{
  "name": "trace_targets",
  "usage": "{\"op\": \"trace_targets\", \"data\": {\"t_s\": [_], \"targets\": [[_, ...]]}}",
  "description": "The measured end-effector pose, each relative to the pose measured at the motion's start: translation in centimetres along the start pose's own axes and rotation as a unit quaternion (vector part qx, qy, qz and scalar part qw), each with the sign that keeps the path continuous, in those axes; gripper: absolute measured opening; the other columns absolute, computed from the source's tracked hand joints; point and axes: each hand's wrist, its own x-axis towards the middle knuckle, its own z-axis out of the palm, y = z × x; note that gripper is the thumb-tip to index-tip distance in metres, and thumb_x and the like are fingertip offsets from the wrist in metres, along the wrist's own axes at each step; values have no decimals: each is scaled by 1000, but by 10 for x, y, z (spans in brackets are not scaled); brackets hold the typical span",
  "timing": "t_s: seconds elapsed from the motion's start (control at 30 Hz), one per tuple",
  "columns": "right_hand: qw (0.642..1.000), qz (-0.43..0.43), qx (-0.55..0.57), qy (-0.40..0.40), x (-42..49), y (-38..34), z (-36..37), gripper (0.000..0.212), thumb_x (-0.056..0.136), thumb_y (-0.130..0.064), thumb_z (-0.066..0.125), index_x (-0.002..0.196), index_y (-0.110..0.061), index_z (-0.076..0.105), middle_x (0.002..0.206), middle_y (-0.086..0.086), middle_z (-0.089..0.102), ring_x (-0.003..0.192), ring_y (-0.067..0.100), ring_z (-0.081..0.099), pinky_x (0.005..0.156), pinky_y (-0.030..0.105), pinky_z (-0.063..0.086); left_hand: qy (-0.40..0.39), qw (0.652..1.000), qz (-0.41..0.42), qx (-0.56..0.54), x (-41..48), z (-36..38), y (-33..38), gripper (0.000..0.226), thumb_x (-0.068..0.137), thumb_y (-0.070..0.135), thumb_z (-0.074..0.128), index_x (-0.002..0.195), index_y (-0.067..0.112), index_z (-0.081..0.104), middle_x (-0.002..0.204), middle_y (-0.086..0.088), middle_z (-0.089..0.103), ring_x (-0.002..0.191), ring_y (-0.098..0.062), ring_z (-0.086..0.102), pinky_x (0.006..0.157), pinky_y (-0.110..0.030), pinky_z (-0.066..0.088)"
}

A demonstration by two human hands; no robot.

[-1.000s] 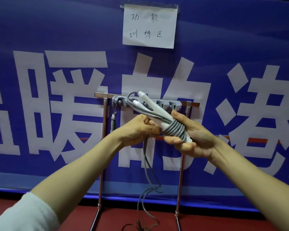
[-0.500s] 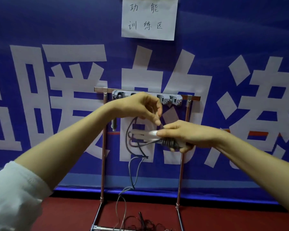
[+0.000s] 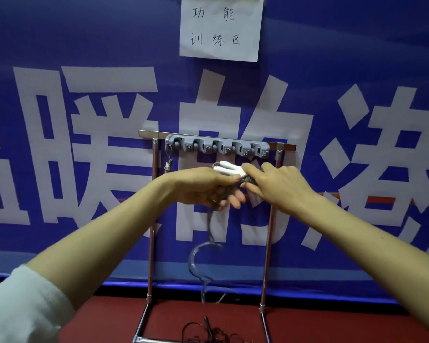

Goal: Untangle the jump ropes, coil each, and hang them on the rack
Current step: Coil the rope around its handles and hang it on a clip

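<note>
Hanging from the leftmost hook of the rack (image 3: 150, 243), a small bundle (image 3: 168, 166) occupies one position; what it is cannot be told. The left hand (image 3: 203, 188) pinches the grey rope (image 3: 209, 226) close to the wound section, apparently to feed the cord under tension so that each turn lies tight. Below this hand the unwound tail hangs free in a loose curl toward the floor (image 3: 307, 328), where a dark rope (image 3: 208, 334) lies tangled between the rack legs, not yet coiled. The white handles (image 3: 229, 168) are held side by side just below the hook strip (image 3: 216, 146), serving as the core for the winding. The right hand (image 3: 280, 185) curls its fingers over the handles and the wound turns, clamping them so the coil cannot slip. Judged status: coiling partly done, hanging pending.
</note>
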Motion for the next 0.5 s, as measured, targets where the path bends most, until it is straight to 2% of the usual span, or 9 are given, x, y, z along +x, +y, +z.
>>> {"op": "trace_targets", "data": {"t_s": [0.07, 0.13, 0.27, 0.37, 0.43, 0.5], "targets": [[999, -17, -11, 33, 1, 2, 3, 52, 98, -46, 39, 138, -14, 46, 84, 12, 59, 52, 26, 55, 44, 28, 28, -13, 986, -14, -167, 8, 5, -7, 38, 102, 37, 41, 99, 9, 66, 79, -1, 67, 69, -11, 60, 78, -28, 49], [997, -25, -6, 79, 1, 3, 5, 53, 93, -45, 43, 128, -10, 60, 67, 12, 55, 34, 22, 44, 38, 21, 21, 2, 967, -24, -255, 13, 7, -10, 32, 99, 34, 47, 94, 9, 66, 74, 1, 66, 65, -10, 62, 81, -30, 50], [993, -39, 4, 114, 0, 6, 8, 56, 90, -41, 35, 129, -9, 60, 66, 12, 51, 32, 20, 42, 35, 19, 22, 20, 964, -23, -265, 17, 13, -11, 18, 93, 29, 58, 92, 13, 67, 72, 5, 66, 63, -6, 61, 87, -30, 49], [990, -32, 8, 138, -2, 8, 8, 55, 92, -40, 45, 133, -5, 55, 68, 13, 52, 33, 18, 42, 33, 20, 25, 55, 973, -2, -225, 17, 15, -10, 14, 93, 27, 61, 93, 14, 67, 72, 6, 66, 63, -6, 64, 95, -31, 47], [990, -5, 23, 138, -2, 8, 9, 61, 87, -41, 53, 131, 1, 55, 70, 13, 54, 34, 20, 45, 30, 23, 29, 76, 974, 22, -210, 17, 16, -9, 15, 90, 27, 64, 94, 13, 68, 72, 5, 65, 58, -6, 60, 81, -26, 54], [988, 24, 60, 139, -3, 6, 8, 63, 87, -42, 53, 131, 2, 52, 76, 14, 58, 39, 23, 51, 32, 29, 37, 106, 976, 49, -183, 17, 18, -10, 26, 83, 33, 70, 96, 11, 67, 71, 3, 60, 52, -5, 47, 58, -22, 47]]}}
